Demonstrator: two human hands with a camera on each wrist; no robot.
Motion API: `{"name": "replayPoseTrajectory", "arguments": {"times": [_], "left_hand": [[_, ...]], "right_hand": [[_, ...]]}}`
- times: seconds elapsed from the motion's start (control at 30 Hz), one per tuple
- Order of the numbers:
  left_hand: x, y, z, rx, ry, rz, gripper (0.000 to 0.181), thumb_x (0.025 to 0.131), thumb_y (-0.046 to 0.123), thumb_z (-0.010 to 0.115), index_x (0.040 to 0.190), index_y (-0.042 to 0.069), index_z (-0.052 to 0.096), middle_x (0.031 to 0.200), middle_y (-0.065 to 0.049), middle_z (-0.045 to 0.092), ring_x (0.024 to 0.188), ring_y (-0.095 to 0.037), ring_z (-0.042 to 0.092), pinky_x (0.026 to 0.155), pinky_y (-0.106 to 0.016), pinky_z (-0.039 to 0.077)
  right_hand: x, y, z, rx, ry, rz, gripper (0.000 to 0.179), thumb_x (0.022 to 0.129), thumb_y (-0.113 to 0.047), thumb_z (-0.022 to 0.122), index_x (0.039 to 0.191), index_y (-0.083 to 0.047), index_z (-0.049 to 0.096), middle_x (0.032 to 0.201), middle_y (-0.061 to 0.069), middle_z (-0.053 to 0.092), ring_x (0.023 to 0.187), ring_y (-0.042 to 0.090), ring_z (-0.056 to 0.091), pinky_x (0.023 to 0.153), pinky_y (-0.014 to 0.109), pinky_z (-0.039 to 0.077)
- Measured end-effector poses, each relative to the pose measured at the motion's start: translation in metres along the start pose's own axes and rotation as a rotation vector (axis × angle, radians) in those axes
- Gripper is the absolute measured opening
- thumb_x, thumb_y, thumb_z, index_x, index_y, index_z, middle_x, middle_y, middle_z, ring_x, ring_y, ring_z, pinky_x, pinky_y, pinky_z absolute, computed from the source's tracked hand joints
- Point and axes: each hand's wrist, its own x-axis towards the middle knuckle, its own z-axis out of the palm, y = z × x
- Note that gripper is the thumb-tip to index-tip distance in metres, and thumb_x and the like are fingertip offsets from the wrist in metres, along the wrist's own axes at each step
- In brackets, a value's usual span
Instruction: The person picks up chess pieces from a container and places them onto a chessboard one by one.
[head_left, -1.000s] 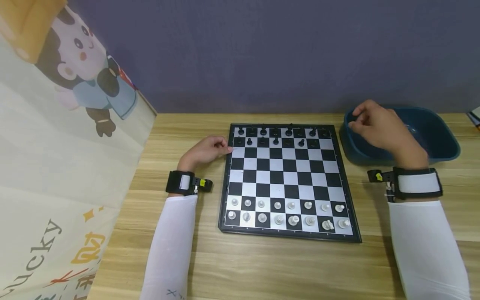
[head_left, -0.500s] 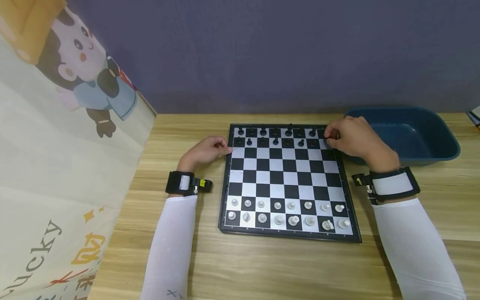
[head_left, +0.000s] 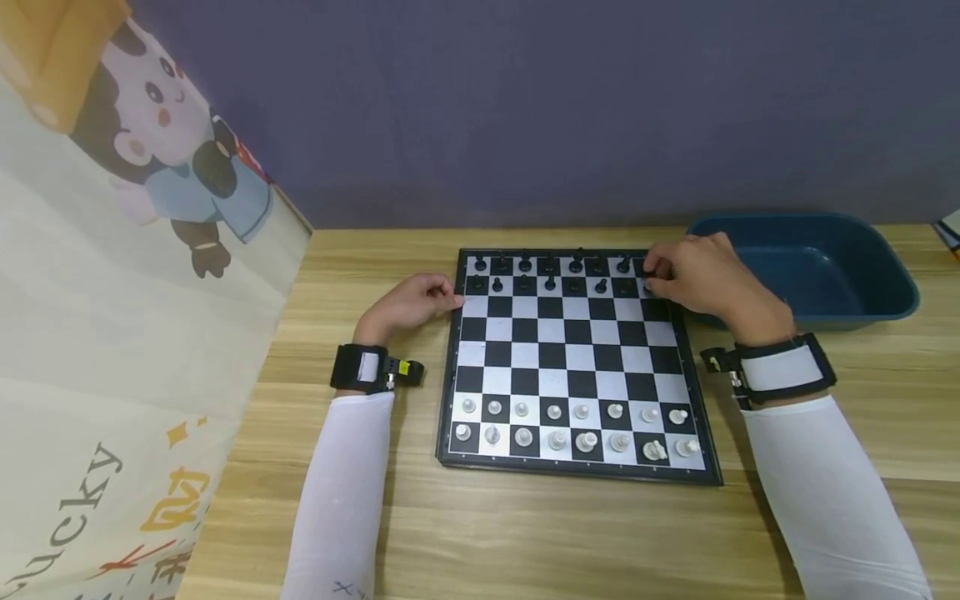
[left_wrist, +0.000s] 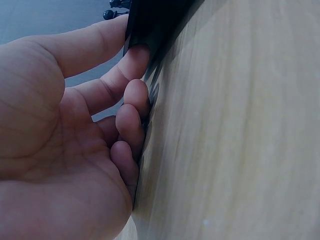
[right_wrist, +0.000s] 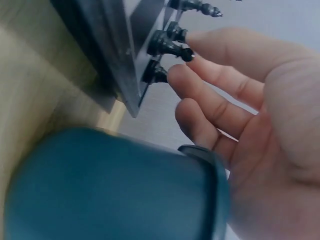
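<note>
A black-and-white chessboard [head_left: 570,354] lies on the wooden table. Its left edge is held by my left hand [head_left: 411,302]: in the left wrist view the thumb [left_wrist: 95,47] lies over the rim and the curled fingers [left_wrist: 129,125] rest against the side. My right hand [head_left: 708,279] is at the far right corner, thumb and fingers around the head of a black pawn [right_wrist: 167,46] that stands on the board. Other black chess pieces [head_left: 575,264] fill the two far rows. White chess pieces [head_left: 586,442] fill the two near rows.
A dark blue plastic bin [head_left: 817,267] stands right of the board, close under my right forearm. Behind the table rises a dark wall [head_left: 570,117]. A cloth with cartoon print [head_left: 135,317] hangs along the left side.
My right hand has come left from over the bin to the board's far right corner, where a black pawn now stands on a formerly bare square. The left hand stays put.
</note>
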Motion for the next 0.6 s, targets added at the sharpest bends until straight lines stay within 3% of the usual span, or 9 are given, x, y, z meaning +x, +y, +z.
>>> {"name": "replayPoseTrajectory", "arguments": {"times": [0.2,0.4,0.5,0.6], "left_hand": [[0.000,0.000,0.000,0.000,-0.003,-0.006,0.024,0.102,0.034,0.063,0.098,0.010,0.062,0.095,-0.007,0.059,0.089,-0.025,0.053,0.084,-0.037,0.046],[-0.003,0.000,-0.001,0.046,0.013,-0.009,0.022,0.102,0.033,0.063,0.100,0.011,0.063,0.098,-0.007,0.062,0.091,-0.025,0.056,0.086,-0.039,0.048],[-0.005,0.000,-0.003,0.084,0.082,0.000,0.017,0.103,0.027,0.062,0.103,0.011,0.063,0.101,-0.008,0.065,0.091,-0.026,0.060,0.085,-0.039,0.051],[-0.005,-0.001,-0.005,0.136,0.228,0.027,0.013,0.103,0.022,0.059,0.105,0.010,0.062,0.102,-0.009,0.067,0.090,-0.026,0.062,0.083,-0.039,0.053]], "right_hand": [[-0.004,-0.001,-0.004,0.069,0.101,-0.037,0.017,0.096,-0.013,0.068,0.108,-0.001,0.069,0.094,0.017,0.074,0.087,0.033,0.066,0.088,0.054,0.043],[-0.008,0.002,-0.010,0.131,0.179,0.015,0.018,0.099,-0.014,0.065,0.109,-0.001,0.069,0.101,0.021,0.070,0.092,0.036,0.065,0.077,0.054,0.049],[-0.011,0.010,-0.015,0.132,0.230,0.031,0.019,0.099,-0.014,0.064,0.110,0.000,0.068,0.107,0.023,0.067,0.096,0.038,0.061,0.079,0.056,0.046],[-0.014,0.021,-0.019,0.134,0.270,0.058,0.025,0.099,-0.016,0.063,0.117,0.001,0.066,0.119,0.026,0.061,0.106,0.044,0.056,0.085,0.062,0.043]]}}
